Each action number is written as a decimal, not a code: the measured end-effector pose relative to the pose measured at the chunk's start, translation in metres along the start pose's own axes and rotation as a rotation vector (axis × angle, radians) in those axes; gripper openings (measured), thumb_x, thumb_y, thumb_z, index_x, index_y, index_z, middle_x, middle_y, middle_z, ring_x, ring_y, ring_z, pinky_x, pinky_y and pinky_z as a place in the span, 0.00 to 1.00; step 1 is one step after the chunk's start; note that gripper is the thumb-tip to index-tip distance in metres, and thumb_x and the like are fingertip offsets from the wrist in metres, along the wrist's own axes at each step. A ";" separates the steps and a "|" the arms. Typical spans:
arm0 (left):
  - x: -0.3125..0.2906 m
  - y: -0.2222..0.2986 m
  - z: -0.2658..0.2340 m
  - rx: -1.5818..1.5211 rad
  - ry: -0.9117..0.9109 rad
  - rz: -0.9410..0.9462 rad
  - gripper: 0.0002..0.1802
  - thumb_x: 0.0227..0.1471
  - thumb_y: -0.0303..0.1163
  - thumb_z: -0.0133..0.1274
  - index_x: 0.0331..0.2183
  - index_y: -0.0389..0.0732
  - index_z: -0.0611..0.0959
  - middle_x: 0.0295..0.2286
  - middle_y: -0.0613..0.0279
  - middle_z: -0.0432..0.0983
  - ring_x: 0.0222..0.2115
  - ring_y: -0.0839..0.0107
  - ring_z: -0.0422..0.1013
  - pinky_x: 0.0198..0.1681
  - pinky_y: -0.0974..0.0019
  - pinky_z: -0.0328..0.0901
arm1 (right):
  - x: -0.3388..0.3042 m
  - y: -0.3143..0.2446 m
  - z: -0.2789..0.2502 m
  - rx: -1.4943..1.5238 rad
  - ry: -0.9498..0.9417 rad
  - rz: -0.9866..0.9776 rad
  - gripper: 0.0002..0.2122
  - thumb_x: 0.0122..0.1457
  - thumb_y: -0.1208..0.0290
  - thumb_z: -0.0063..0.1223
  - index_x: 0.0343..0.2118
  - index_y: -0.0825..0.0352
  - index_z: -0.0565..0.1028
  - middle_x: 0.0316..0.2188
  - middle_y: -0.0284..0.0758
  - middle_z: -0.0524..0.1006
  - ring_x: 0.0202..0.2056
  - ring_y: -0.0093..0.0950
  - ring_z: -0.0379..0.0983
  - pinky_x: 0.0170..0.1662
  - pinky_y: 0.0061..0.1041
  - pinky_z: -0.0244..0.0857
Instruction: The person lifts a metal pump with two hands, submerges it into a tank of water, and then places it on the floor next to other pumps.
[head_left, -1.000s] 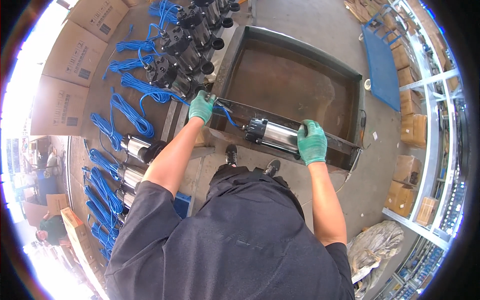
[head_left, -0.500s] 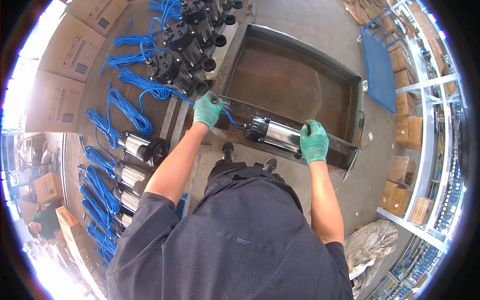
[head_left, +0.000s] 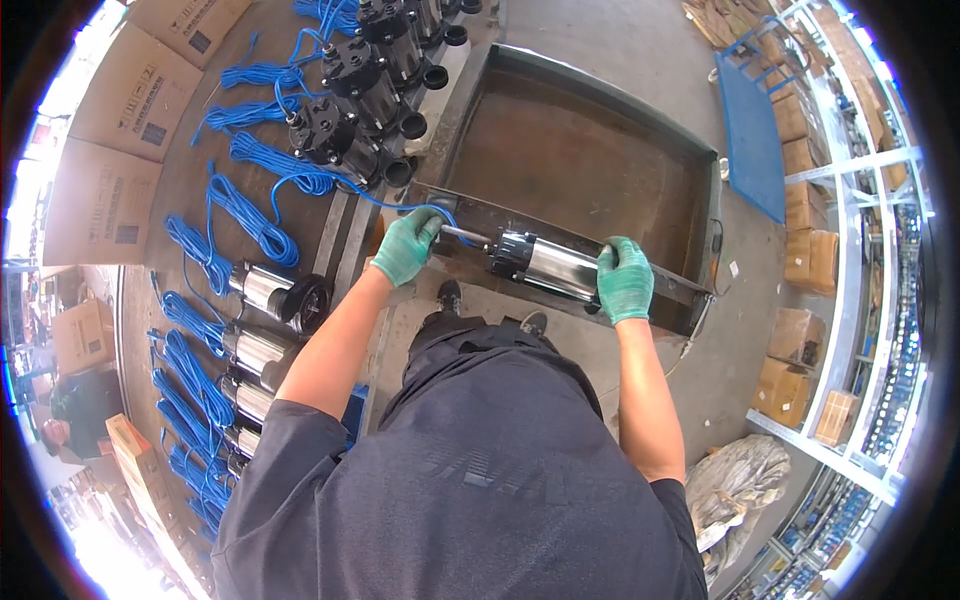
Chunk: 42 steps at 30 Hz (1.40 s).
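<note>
A cylindrical steel pump (head_left: 560, 270) with a black cap lies on its side across the near edge of a metal tank (head_left: 440, 110). My right hand (head_left: 625, 278), in a green glove, grips its right end. My left hand (head_left: 407, 245), also gloved in green, is closed around one end of a slim silver metal rod (head_left: 466, 235). The rod's other end meets the pump's black cap. The rod's held end is hidden in the fingers, so its kind does not show. A blue cable (head_left: 375, 200) runs past my left hand towards the cap.
Upright pumps (head_left: 340, 140) with coiled blue cables (head_left: 255, 225) stand at the upper left. More pumps (head_left: 265, 350) lie below them. Cartons (head_left: 130, 95) line the left. A blue trolley (head_left: 750, 140) and shelving (head_left: 850, 250) are on the right. Another person (head_left: 80, 410) is at far left.
My left hand has moved slightly down and left; the silver rod now shows between it and the cap. The blue cable now arches above the rod. My right hand stays on the pump.
</note>
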<state>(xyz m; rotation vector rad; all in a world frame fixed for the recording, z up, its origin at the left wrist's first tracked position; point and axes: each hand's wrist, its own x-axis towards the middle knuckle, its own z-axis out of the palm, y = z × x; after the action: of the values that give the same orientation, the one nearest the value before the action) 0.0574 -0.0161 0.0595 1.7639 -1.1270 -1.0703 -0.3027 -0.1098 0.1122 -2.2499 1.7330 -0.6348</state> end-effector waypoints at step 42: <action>0.026 -0.019 -0.001 0.090 -0.502 0.014 0.32 0.59 0.39 0.60 0.61 0.41 0.72 0.44 0.63 0.77 0.43 0.73 0.72 0.43 0.67 0.70 | 0.003 -0.003 -0.002 -0.006 -0.025 0.024 0.07 0.60 0.69 0.55 0.37 0.64 0.80 0.36 0.42 0.80 0.39 0.44 0.78 0.44 0.41 0.71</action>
<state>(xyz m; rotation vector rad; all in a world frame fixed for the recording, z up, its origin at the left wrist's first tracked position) 0.0704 -0.0347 0.0366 1.5913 -1.5014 -1.5265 -0.3004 -0.1118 0.1164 -2.2277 1.7499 -0.5945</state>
